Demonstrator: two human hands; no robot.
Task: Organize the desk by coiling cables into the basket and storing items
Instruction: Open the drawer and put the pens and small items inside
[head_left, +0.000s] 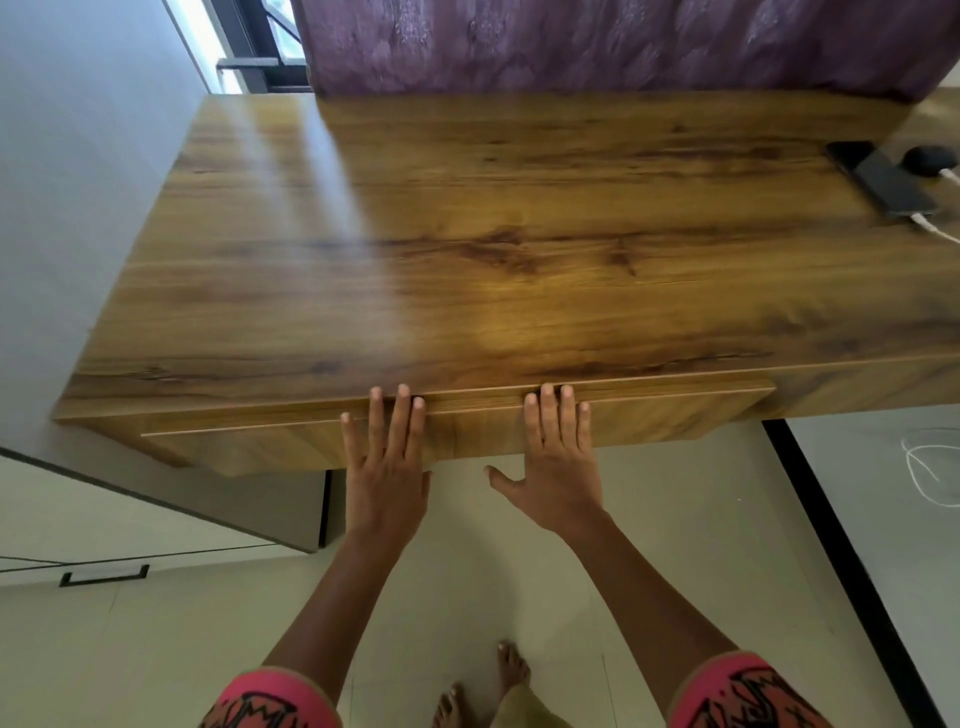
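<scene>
Two hands, both on the drawer front (260, 447). Left hand (387, 467) and right hand (558, 467): each grip flat, fingers straight, palms pressing the panel, holding nothing. The fingertips reach the desk (467, 234) edge.

Judged step: shutting the drawer. Push evenly with both palms, straight inward, so it does not rack. Lift the fingertips clear of the gap before it seats.

Count:
- one drawer
- one loose white cable loop (935, 473) on the grey surface, near right
- far right on the desk: one phone (888, 184), one plugged white cable (930, 226), one dark rounded object (927, 156)
- no basket in view
</scene>
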